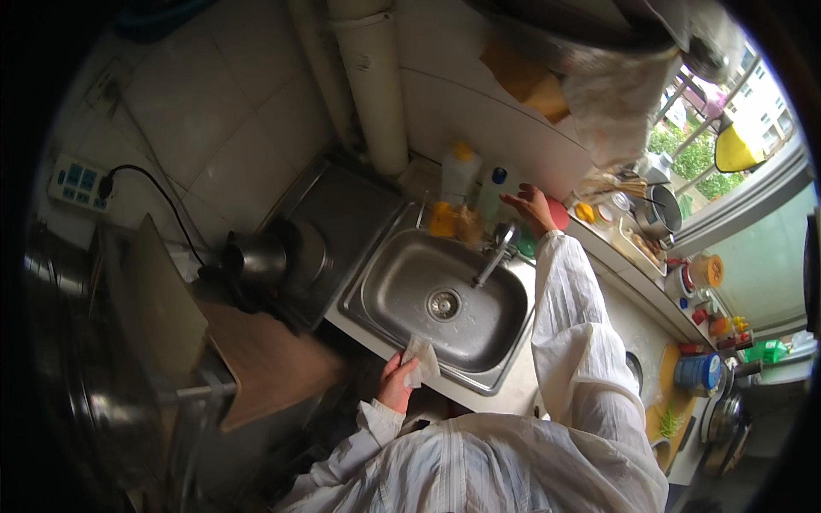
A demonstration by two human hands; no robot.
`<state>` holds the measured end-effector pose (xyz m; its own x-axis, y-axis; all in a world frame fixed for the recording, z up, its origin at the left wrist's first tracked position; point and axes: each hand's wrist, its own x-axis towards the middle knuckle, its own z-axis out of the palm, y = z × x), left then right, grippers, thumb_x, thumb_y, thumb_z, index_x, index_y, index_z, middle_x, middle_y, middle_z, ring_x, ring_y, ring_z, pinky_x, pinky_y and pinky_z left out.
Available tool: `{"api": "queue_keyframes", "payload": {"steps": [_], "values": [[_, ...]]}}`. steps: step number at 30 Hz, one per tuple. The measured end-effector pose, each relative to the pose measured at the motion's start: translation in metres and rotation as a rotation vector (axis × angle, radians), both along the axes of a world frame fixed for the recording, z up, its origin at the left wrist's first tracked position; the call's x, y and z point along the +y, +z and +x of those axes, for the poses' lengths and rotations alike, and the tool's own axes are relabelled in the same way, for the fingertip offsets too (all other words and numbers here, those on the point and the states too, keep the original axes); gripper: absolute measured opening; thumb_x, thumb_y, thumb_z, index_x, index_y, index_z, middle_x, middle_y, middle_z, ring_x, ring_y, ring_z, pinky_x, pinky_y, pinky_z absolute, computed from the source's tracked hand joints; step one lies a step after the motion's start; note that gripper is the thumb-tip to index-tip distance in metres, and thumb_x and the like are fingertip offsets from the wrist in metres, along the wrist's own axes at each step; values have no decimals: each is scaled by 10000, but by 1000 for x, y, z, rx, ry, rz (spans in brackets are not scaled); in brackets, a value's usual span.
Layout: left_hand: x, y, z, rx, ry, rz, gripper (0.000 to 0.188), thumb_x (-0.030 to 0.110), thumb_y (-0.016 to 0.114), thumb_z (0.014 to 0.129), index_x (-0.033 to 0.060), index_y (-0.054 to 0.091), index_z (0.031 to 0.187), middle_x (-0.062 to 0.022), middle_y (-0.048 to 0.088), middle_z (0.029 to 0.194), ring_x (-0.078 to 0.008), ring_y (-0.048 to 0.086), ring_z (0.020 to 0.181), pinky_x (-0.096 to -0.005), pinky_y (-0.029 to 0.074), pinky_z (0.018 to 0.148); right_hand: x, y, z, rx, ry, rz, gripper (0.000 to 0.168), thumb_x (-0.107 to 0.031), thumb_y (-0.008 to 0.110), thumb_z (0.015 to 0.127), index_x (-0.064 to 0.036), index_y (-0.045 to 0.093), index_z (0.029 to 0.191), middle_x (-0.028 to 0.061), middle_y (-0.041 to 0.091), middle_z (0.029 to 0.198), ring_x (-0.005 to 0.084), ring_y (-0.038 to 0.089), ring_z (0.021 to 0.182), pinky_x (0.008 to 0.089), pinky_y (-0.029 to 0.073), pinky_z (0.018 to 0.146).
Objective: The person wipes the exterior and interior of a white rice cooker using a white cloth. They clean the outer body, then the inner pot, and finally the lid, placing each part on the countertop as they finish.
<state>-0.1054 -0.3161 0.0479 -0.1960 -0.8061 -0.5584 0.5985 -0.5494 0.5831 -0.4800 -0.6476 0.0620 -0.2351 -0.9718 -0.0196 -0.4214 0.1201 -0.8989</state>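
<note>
My left hand [394, 383] grips a pale, crumpled cloth [421, 362] at the near edge of a stainless steel sink [410, 298]. Beyond the faucet [497, 255], my right hand [533, 206] reaches out with its fingers spread and nothing seen in them. It is nearest to a clear bottle with a blue cap [492, 192] and a red round thing [557, 213] by the wall. A bottle with a yellow cap [460, 170] stands farther left, with a yellow-orange item [442, 219] before it. A few drops of water lie in the basin around the drain [444, 304].
A dark metal pot [256, 258] sits left of the sink, near a power strip [78, 184] with a plugged-in cord. Jars and a tray [632, 247] line the windowsill ledge at right. A yellow cutting board [670, 385] bears cut greens [671, 421]. Cloths hang above the ledge.
</note>
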Motion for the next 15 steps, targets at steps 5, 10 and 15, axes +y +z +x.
{"api": "queue_keyframes", "payload": {"steps": [5, 10, 15], "values": [[-1, -30, 45, 71, 92, 95, 344, 80, 606, 950, 57, 596, 1293, -67, 672, 1207, -212, 649, 1112, -364, 508, 961, -35, -36, 25, 122, 5, 81, 1034, -425, 920, 659, 79, 427, 1415, 298, 535, 1372, 363, 541, 1282, 399, 457, 1045], [-5, -34, 49, 117, 133, 169, 350, 92, 621, 945, 55, 595, 1292, -53, 669, 1205, -209, 645, 1110, -367, 510, 955, -61, -56, 10, 78, 128, -100, 936, -284, 928, 677, -8, 450, 1433, 183, 560, 1376, 300, 528, 1281, 394, 424, 1075], [5, -50, 57, 105, 160, 214, 316, 92, 640, 938, 104, 615, 1252, -72, 684, 1164, -256, 662, 1078, -430, 540, 916, -62, -57, 29, 44, 190, -66, 920, -221, 933, 677, -18, 447, 1431, 147, 610, 1294, 273, 573, 1212, 372, 472, 999]]}}
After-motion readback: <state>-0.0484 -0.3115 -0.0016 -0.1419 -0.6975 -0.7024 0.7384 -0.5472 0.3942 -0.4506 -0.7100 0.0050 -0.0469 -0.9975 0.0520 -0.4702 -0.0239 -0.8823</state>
